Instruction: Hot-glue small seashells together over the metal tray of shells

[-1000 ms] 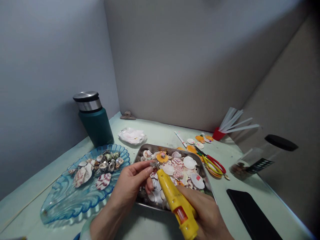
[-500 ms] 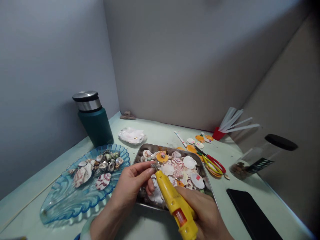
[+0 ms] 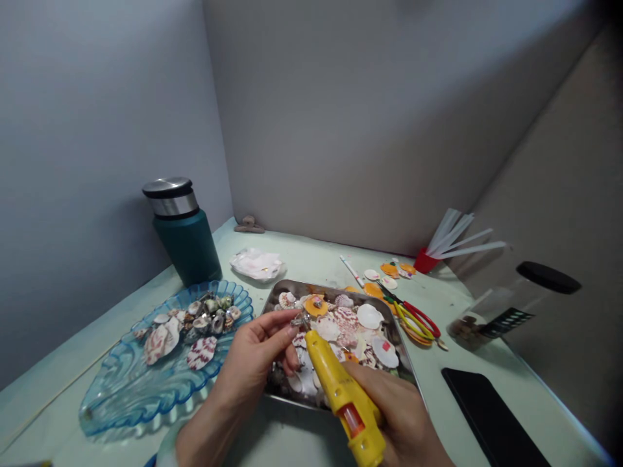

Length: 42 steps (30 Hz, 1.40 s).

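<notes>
My left hand [image 3: 248, 363] pinches a small shell [image 3: 298, 320] between thumb and fingertips, just above the metal tray [image 3: 272, 295]. My right hand [image 3: 396, 415] grips a yellow glue gun [image 3: 343, 392] whose nozzle touches or almost touches that small shell. The tray holds several white, pink and orange scallop shells [image 3: 357, 324]. Both hands hover over the tray's near left part.
A blue glass dish [image 3: 126, 389] with several shells lies left. A teal flask [image 3: 181, 230] stands behind it. Scissors [image 3: 413, 318], loose shells [image 3: 387, 275], a red cup of white sticks [image 3: 450, 243], a jar [image 3: 511, 301] and a black phone [image 3: 491, 415] are on the right.
The glue gun's tip wavered slightly down and back up at the small shell. My left hand stays nearly still.
</notes>
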Each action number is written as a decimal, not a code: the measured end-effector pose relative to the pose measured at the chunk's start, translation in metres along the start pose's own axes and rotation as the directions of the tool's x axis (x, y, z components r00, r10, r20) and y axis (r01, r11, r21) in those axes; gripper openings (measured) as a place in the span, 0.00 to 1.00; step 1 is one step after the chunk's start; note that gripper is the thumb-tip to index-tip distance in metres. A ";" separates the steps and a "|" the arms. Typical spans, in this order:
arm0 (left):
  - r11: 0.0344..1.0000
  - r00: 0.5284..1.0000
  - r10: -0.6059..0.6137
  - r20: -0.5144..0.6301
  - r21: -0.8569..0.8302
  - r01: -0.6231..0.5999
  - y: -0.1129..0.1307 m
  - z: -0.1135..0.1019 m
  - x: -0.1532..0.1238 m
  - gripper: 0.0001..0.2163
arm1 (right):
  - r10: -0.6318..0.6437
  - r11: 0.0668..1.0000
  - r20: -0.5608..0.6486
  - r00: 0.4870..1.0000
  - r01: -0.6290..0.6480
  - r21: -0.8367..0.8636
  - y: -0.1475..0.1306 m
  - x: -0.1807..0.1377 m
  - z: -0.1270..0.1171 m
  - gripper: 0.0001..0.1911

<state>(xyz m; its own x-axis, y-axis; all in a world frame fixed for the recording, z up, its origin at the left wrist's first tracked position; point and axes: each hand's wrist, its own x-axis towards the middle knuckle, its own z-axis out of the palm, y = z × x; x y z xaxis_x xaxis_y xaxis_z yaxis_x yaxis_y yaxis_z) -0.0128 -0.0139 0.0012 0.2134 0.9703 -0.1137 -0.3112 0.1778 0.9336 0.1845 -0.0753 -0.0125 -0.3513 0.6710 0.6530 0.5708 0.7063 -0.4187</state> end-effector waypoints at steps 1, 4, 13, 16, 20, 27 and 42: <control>1.000 1.000 0.004 -0.004 0.002 -0.004 0.000 0.000 0.000 0.14 | 0.000 1.000 0.002 1.000 0.000 -0.005 0.000 0.000 0.000 0.17; 1.000 1.000 0.008 -0.008 0.003 -0.008 0.000 0.001 -0.001 0.14 | -0.007 1.000 -0.003 1.000 0.007 -0.018 -0.001 0.001 0.000 0.16; 1.000 1.000 0.020 -0.013 -0.015 -0.021 0.000 0.001 0.000 0.15 | 0.030 0.999 0.023 0.999 -0.030 0.017 0.001 -0.003 0.001 0.17; 1.000 1.000 0.015 -0.014 -0.005 -0.015 0.001 0.003 0.000 0.15 | 0.014 1.000 0.010 1.000 -0.014 0.005 0.001 -0.004 0.001 0.19; 1.000 0.999 0.029 -0.032 0.010 -0.028 0.002 0.005 -0.001 0.15 | 0.020 1.000 0.005 1.000 -0.020 0.008 -0.001 -0.002 0.000 0.18; 0.998 0.997 0.053 -0.061 0.027 -0.051 0.000 0.004 0.000 0.15 | 0.028 0.999 0.012 1.000 -0.029 0.038 -0.003 0.000 -0.001 0.17; 0.993 0.996 0.072 -0.055 0.102 -0.066 0.002 0.009 -0.004 0.13 | 0.062 0.995 0.032 0.998 -0.064 0.082 -0.002 -0.001 0.001 0.18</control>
<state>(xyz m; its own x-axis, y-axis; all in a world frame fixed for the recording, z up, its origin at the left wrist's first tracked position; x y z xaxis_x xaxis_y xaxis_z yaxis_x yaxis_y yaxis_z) -0.0058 -0.0186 0.0068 0.1391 0.9881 -0.0651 -0.2284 0.0960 0.9688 0.1828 -0.0773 -0.0123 -0.3392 0.7201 0.6053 0.5296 0.6780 -0.5098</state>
